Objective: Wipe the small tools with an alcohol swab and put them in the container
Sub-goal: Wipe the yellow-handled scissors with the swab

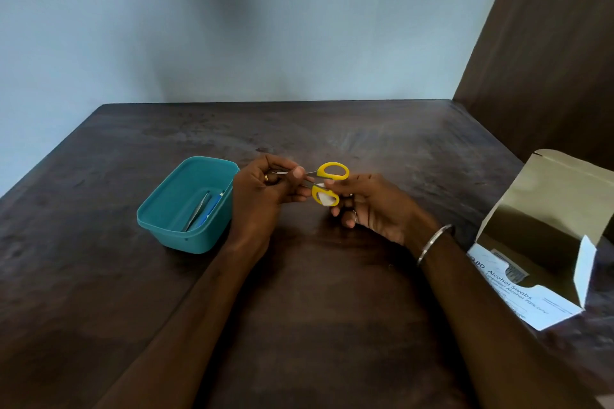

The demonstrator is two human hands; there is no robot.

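Observation:
Small scissors with yellow handles (332, 172) hang above the middle of the dark table. My left hand (262, 192) grips their metal blades, which are mostly hidden in its fingers. My right hand (372, 206) presses a white alcohol swab (325, 198) against the lower yellow handle loop. A teal plastic container (159, 226) stands just left of my left hand, with metal tweezers (198, 211) and a blue-handled tool (208, 212) lying inside it.
An open cardboard box of alcohol swabs (531, 279) lies at the table's right edge, its flap raised. A dark wooden panel (548, 43) rises at the right. The wooden table (315, 292) meets a pale wall behind.

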